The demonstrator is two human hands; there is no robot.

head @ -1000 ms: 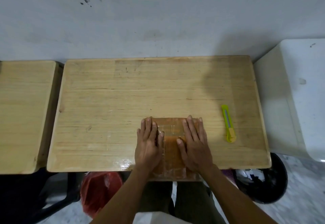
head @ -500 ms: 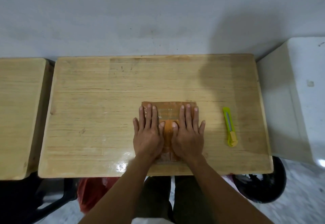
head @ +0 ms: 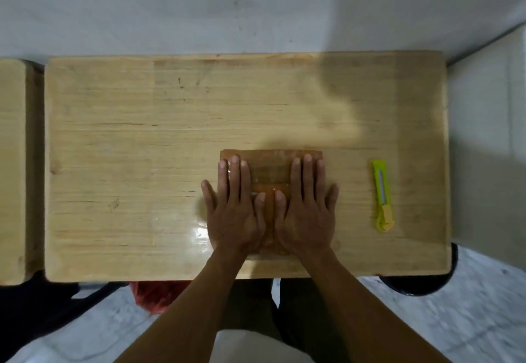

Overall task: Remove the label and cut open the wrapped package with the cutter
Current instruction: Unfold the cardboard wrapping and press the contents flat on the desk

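Observation:
A flat brown package (head: 270,170) wrapped in clear film lies on the wooden table (head: 142,149), near its front edge and right of the middle. My left hand (head: 234,208) lies flat on the package's left half with straight fingers. My right hand (head: 306,208) lies flat on its right half in the same way. Both palms cover most of the wrap, and I cannot make out any label. A yellow-green cutter (head: 382,194) lies on the table to the right of my right hand, apart from it.
A second wooden table (head: 12,163) stands at the left with a narrow gap between. A white block (head: 489,134) borders the table on the right. Under the table's front edge are a red bag (head: 156,295) and a dark round object (head: 421,284). A wall runs behind.
Both hands have slid the package away from the table's front edge toward the middle. The thumbs have come closer together. The cutter has stayed in place.

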